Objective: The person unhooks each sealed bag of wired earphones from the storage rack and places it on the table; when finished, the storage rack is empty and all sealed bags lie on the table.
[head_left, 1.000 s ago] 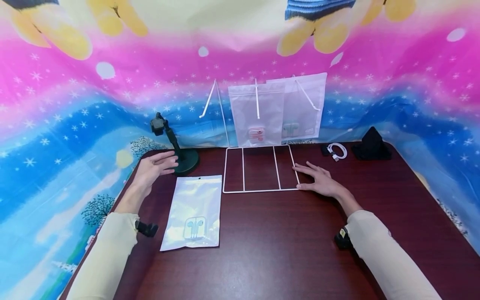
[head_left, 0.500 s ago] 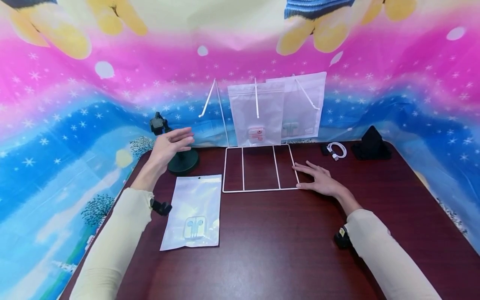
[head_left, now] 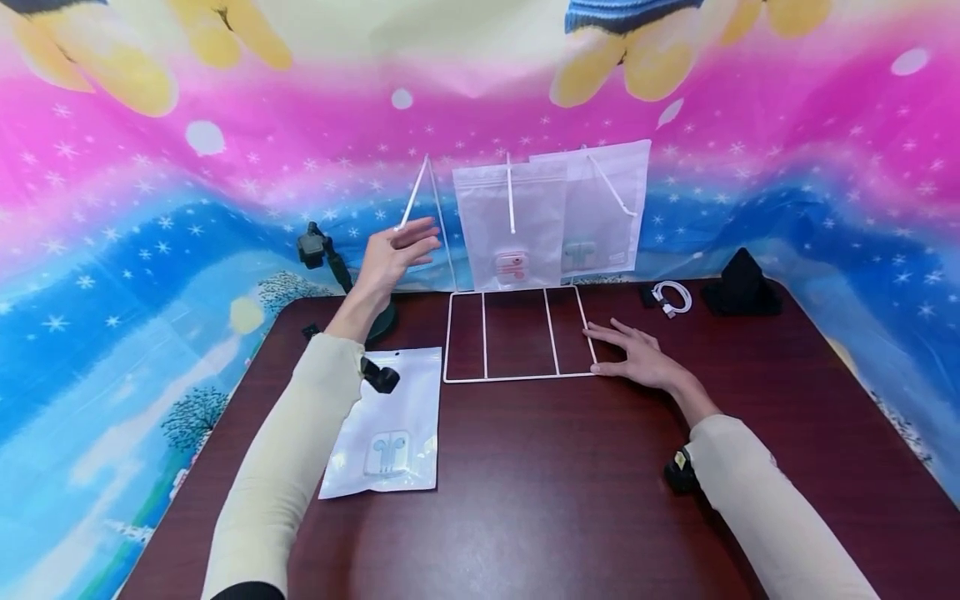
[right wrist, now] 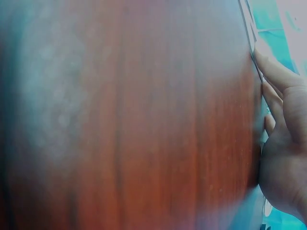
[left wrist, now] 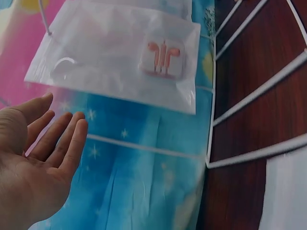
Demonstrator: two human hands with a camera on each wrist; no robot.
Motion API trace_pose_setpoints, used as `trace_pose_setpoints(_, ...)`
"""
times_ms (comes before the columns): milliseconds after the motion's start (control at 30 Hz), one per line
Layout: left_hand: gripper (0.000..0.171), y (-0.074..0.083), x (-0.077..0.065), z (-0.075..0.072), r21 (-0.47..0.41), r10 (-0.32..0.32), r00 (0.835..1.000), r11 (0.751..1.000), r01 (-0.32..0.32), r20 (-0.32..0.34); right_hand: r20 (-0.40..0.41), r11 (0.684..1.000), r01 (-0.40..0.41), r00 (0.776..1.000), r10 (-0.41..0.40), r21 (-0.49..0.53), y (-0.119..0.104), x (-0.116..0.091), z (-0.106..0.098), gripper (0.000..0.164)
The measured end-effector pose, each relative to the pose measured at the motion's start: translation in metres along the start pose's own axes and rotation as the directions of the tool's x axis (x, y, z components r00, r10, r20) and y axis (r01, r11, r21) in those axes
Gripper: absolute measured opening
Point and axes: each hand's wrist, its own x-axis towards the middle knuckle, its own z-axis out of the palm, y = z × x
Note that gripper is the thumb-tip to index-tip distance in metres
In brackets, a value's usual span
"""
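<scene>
My left hand (head_left: pixel 390 257), fingers extended and holding nothing, is raised at the free tip of the left hook (head_left: pixel 414 193) of a white wire display rack (head_left: pixel 517 378). In the left wrist view the palm of that hand (left wrist: pixel 43 167) faces a hanging white zip bag (left wrist: pixel 105 57) with pink earphones. My right hand (head_left: pixel 639 360) lies with spread fingers at the right side of the rack's base, fingertips on the wire. The pink-earphone bag (head_left: pixel 480 208) hangs from the middle hook; another bag (head_left: pixel 618 187) with pale green earphones hangs from the right one.
A third white bag (head_left: pixel 412 400) with pale blue earphones lies flat on the dark wooden table (head_left: pixel 540 492), partly under the left forearm. Behind that arm stands a black stand (head_left: pixel 337 265). At the back right are a coiled white cable (head_left: pixel 675 298) and a black holder (head_left: pixel 742 287).
My left hand has moved up and to the right, from beside the black stand to the left hook. The right hand stays on the rack's base.
</scene>
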Motion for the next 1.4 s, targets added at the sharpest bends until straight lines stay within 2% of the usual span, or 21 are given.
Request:
trace_pose_setpoints(200, 0.053, 0.007, 0.015, 0.022, -0.015, 0.029, 0.999, 0.999, -0.029, -0.014, 0.000, 1.000, -0.007, 1.000, 0.007, -0.003, 0.000, 0.001, 0.000, 0.075)
trace_pose_setpoints(467, 0.055, 0.016, 0.036, 0.043, 0.001, -0.015, 0.999, 1.000, 0.015, -0.032, -0.003, 1.000, -0.002, 1.000, 0.002, 0.001, -0.001, 0.002, 0.000, 0.076)
trace_pose_setpoints(633, 0.053, 0.022, 0.039, 0.051, 0.008, 0.027, 0.998, 1.000, -0.027, -0.055, -0.003, 1.000, -0.005, 1.000, 0.005, 0.007, -0.001, 0.002, 0.001, 0.076)
trace_pose_setpoints(967, 0.034, 0.033, 0.037, 0.062, -0.134, 0.069, 0.992, 0.988, -0.083, -0.104, -0.007, 1.000, -0.013, 1.000, 0.013, 0.002, -0.001, 0.002, 0.000, 0.076)
trace_pose_setpoints(1200, 0.022, 0.036, 0.027, 0.060, -0.126, 0.048, 0.995, 0.990, -0.060, -0.092, -0.008, 1.000, -0.018, 1.000, 0.018, -0.001, -0.003, 0.001, 0.001, 0.076)
trace_pose_setpoints(1400, 0.023, 0.038, 0.014, 0.057, -0.100, 0.035, 0.996, 0.994, -0.044, -0.087, -0.014, 1.000, -0.020, 1.000, 0.020, -0.005, -0.003, 0.001, 0.000, 0.076)
